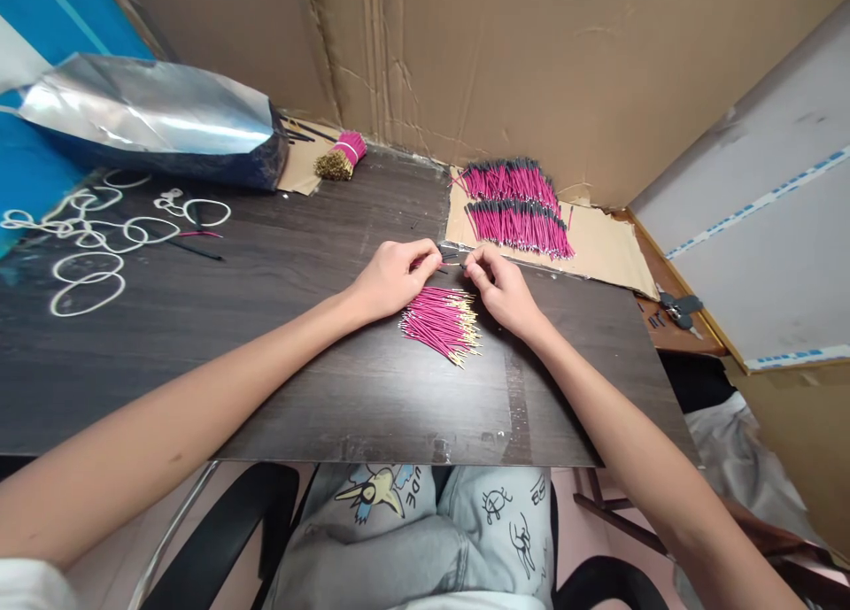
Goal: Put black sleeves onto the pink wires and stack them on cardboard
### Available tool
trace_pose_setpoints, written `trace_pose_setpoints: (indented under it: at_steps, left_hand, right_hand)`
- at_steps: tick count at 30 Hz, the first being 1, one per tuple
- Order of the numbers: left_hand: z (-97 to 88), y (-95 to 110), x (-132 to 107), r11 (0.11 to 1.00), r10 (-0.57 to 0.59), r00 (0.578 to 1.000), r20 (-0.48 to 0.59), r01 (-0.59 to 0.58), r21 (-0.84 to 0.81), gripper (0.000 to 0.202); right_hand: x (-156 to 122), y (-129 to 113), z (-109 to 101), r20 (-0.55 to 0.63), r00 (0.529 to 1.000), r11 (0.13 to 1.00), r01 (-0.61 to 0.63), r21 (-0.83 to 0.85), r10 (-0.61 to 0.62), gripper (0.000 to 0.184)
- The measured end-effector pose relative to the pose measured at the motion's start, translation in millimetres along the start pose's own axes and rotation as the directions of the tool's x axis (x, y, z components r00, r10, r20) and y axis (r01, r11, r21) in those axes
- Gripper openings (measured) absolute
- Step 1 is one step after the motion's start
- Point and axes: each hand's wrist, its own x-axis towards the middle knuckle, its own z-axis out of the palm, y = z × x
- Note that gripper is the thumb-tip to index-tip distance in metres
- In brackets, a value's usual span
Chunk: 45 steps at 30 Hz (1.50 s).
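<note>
My left hand (402, 274) is closed in a pinch above the dark table, with the thin end of a pink wire (444, 264) showing at its fingertips. Facing it, my right hand (499, 284) pinches a small black tube (463, 266); the fingers hide most of it. The two hands are slightly apart. A few black tubes (450, 255) lie just behind the fingertips. Below my hands, a loose pile of pink wires (435, 318) rests on the table, gold-coloured ends toward the right.
Behind, two rows of black-ended pink wires (518, 225) lie on a cardboard sheet (607, 251). A banded wire bundle (342, 154) sits back left, beside a silver bag (152, 110). White rubber bands (89, 274) are scattered left. Cardboard (465, 61) walls the back.
</note>
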Motion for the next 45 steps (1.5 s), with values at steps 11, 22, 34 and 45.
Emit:
trace_pose_setpoints:
  at_steps: [11,22,34,45]
  left_hand:
    - [-0.3,3.4,-0.9,1.000,0.014,1.000,0.013,-0.014,0.015,0.028]
    - [0.1,3.3,-2.3,0.999,0.053,0.998,0.034,-0.053,0.013,0.025]
    - [-0.8,4.2,-2.2,0.999,0.030,0.998,0.060,-0.028,-0.027,0.026]
    - [-1.3,1.5,-0.3,0.997,0.013,0.999,0.036,-0.010,-0.073,0.028]
  right_hand:
    - [-0.7,-0.6,-0.9,-0.022,0.999,0.999,0.042,-0.013,-0.042,0.006]
    - [-2.2,-5.6,2.5,-0.048,0.998,0.990,0.038,0.133,-0.032,0.015]
    - [-3.6,-6.8,5.8,-0.076,0.997,0.989,-0.023,0.144,0.035,0.021]
    - [-2.8,-5.6,6.0,-0.084,0.995,0.986,-0.045,0.161,0.059,0.019]
